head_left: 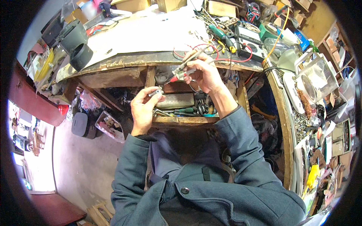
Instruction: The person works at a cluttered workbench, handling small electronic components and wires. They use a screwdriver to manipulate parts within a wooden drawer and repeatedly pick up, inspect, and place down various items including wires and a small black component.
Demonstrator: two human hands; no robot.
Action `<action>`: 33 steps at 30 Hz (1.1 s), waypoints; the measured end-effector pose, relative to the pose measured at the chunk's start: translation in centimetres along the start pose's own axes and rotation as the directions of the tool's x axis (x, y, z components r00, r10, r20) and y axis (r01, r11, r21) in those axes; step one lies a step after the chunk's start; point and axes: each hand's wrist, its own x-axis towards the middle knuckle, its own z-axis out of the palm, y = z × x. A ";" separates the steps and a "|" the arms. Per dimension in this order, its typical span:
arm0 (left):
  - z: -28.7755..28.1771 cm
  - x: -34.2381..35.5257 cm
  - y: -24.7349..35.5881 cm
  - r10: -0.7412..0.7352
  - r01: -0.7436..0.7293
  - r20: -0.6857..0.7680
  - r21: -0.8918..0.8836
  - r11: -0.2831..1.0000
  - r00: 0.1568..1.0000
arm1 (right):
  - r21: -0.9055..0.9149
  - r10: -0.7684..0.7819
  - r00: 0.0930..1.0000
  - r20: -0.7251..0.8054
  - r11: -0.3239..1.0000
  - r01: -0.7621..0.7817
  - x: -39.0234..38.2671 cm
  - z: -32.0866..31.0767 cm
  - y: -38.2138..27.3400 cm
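Observation:
My left hand (143, 109) pinches a small whitish part with metal bits (160, 91) between thumb and fingertips. Just above and to the right of it, my right hand (205, 73) is closed on a red-tipped test probe (175, 78), whose tip points down-left at the small part. A second slim greyish stick-like piece (194, 57) also lies in that hand; its kind is unclear. Whether the probe touches the part cannot be made out. A red test lead (247, 57) loops over the bench edge beside my right hand. Both hands are raised over an open drawer (181, 120).
The drawer holds a pale oblong block (175, 101) and several hand tools. On the bench (128, 56) lie a green-handled screwdriver (217, 32), a boxy dark-and-light device (250, 41) and black cylindrical containers (81, 56). Clutter crowds the right side, with a clear plastic case (316, 77).

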 end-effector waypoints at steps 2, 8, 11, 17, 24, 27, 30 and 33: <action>0.2 0.3 -0.3 0.000 0.000 0.021 -0.008 1.000 1.000 | 0.008 0.010 1.000 0.004 1.000 -0.010 -0.2 -0.4 0.1; 0.4 0.3 -0.6 -0.001 0.001 -0.011 -0.022 1.000 1.000 | -0.115 0.130 0.991 -0.024 0.985 -0.132 -0.7 0.3 0.8; 0.4 0.2 -0.9 0.034 -0.034 -0.013 -0.021 0.999 0.999 | -0.171 0.110 0.994 0.021 0.980 -0.105 -0.7 0.1 0.9; 0.5 0.0 -0.7 0.015 -0.016 -0.015 -0.062 0.998 1.000 | -0.229 -0.014 1.000 0.019 0.973 0.018 -0.5 0.0 2.0; -0.2 0.9 0.2 -0.175 0.175 0.018 -0.189 0.966 0.984 | -0.158 -0.030 0.999 -0.032 0.987 0.024 -0.8 1.2 2.4; -0.1 1.2 -0.4 -0.218 0.233 0.090 -0.217 0.948 0.972 | -0.190 -0.087 0.996 0.013 0.978 0.088 -0.8 0.7 2.3; -0.5 1.1 -0.4 -0.218 0.229 0.072 -0.232 0.945 0.973 | -0.230 -0.057 0.998 0.011 0.971 0.059 -0.7 1.3 2.9; -0.4 1.1 -0.4 -0.221 0.240 0.098 -0.277 0.930 0.970 | -0.249 -0.060 0.998 -0.018 0.967 0.054 -1.2 1.6 2.9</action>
